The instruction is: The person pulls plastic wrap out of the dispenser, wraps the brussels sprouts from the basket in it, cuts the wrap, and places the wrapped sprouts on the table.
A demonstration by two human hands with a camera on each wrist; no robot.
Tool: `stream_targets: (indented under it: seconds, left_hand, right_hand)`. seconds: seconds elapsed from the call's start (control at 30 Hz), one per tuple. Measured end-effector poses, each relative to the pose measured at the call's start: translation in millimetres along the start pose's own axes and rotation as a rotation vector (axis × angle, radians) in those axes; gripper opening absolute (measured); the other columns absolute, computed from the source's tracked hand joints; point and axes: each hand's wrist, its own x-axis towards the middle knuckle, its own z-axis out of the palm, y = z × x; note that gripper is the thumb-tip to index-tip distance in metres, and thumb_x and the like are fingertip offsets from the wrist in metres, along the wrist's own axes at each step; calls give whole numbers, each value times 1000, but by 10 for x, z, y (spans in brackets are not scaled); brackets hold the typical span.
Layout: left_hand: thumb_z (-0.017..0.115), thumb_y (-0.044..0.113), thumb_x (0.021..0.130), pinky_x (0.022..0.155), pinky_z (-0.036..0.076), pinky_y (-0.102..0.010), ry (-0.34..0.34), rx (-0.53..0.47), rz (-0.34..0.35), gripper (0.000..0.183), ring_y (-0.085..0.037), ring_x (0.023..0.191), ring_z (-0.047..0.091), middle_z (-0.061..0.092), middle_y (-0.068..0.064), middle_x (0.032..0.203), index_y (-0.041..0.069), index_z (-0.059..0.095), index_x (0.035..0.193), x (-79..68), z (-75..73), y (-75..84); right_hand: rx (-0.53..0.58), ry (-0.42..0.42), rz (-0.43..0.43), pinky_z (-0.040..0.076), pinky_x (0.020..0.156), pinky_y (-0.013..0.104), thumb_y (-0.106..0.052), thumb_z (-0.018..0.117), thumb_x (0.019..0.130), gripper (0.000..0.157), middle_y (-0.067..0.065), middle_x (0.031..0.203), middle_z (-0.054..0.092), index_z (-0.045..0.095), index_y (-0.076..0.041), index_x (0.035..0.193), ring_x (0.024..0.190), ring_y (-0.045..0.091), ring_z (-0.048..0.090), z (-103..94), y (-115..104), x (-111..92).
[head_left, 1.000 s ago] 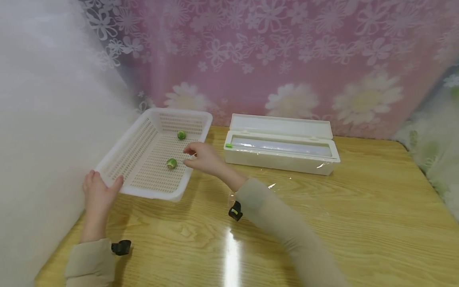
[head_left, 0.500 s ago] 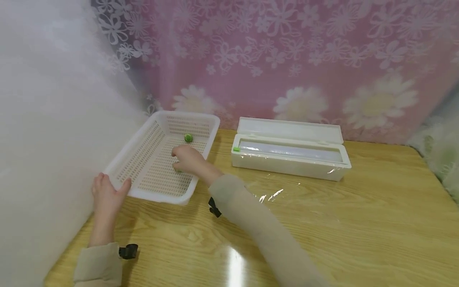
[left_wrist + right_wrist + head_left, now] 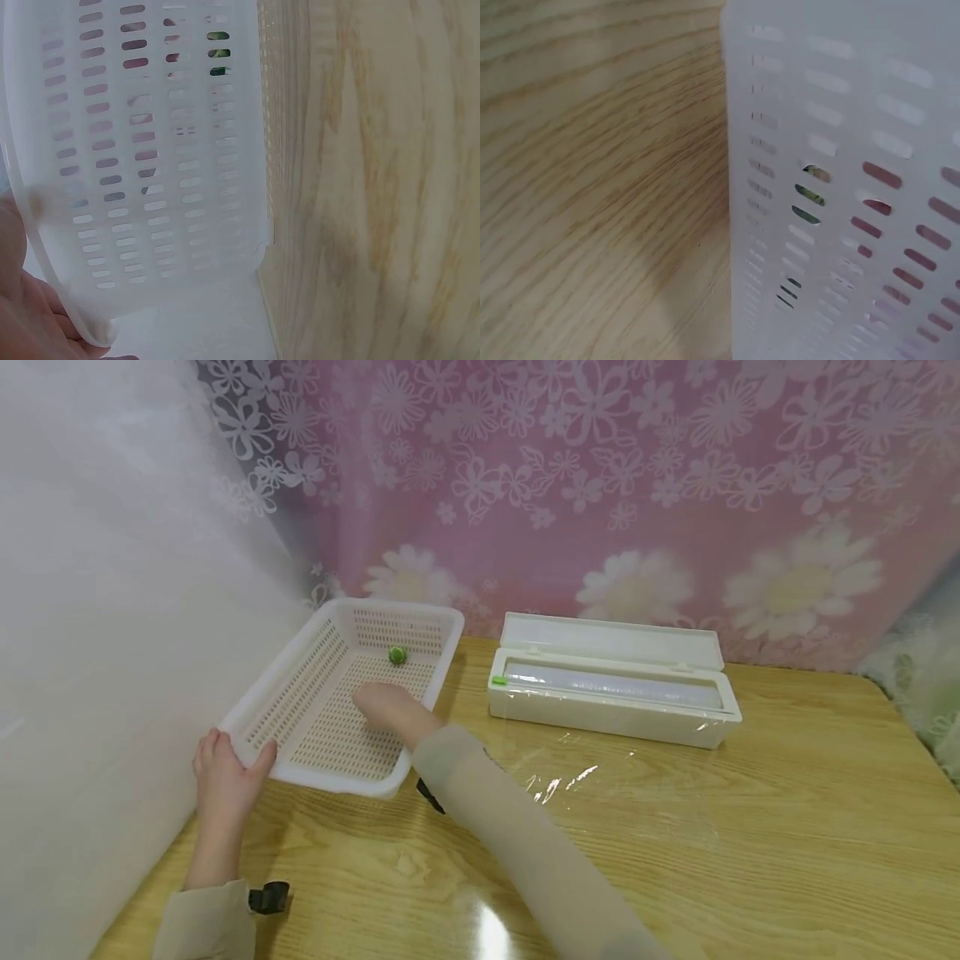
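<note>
While the left hand (image 3: 228,770) grips the near-left corner of the white, rectangular, slotted plastic basket (image 3: 324,714) on the wood-grain desk (image 3: 375,877), the right hand (image 3: 388,704) reaches over the basket's right wall. Its fingertips are hidden; cannot tell whether they pinch anything. One small, round, green vegetable (image 3: 397,655) lies on the basket's floor, toward the far end. Judgement: hold that corner steady, keep the right wrist off the rim, grasp lightly. Left wrist view adds fingers (image 3: 54,322) curled beneath the basket's rim; right wrist view, a green patch (image 3: 810,195) through its slots, possibly another vegetable.
</note>
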Motion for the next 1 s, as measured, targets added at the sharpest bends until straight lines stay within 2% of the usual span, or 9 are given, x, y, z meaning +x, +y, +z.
stream_targets:
  seconds: [0.13, 0.23, 0.53, 0.83, 1.0]
  left_hand:
    - [47, 33, 89, 101, 7, -54, -8, 5, -3, 76, -44, 127, -1, 7, -35, 136, -23, 13, 128, -4, -9, 3]
    - [46, 33, 89, 101, 8, -55, -8, 7, 4, 76, -45, 127, -1, 7, -36, 136, -24, 13, 127, -1, -4, -11]
    - [45, 34, 89, 101, 7, -55, -21, 8, 10, 77, -44, 127, -3, 5, -36, 136, -24, 12, 127, 16, 15, -27]
    - [45, 35, 89, 101, 8, -55, -14, 14, 7, 77, -43, 127, -3, 5, -35, 137, -23, 11, 128, 6, 14, -49]
    - [45, 35, 90, 101, 8, -55, -11, 15, 13, 77, -44, 127, -3, 6, -35, 137, -23, 12, 128, 2, 19, -52]
  right_hand:
    - [-38, -69, 12, 42, 82, 23, -15, 53, 89, 17, -3, 100, 57, 57, -16, 105, 93, 11, 53, 16, -18, 9]
    - [-51, -90, 14, 42, 82, 23, -13, 50, 90, 17, -2, 99, 58, 58, -16, 104, 92, 11, 53, 27, -21, 8]
    - [-150, -74, 18, 45, 76, 25, -11, 52, 89, 14, 0, 99, 57, 61, -14, 98, 86, 13, 53, 76, 11, 8]
    - [-83, -103, 18, 40, 85, 25, -13, 51, 90, 19, -2, 103, 57, 56, -17, 107, 94, 12, 52, 73, 14, -54]
    - [-113, -118, 33, 41, 85, 26, -13, 53, 89, 26, 0, 106, 57, 53, -17, 114, 96, 14, 52, 75, 12, -65]
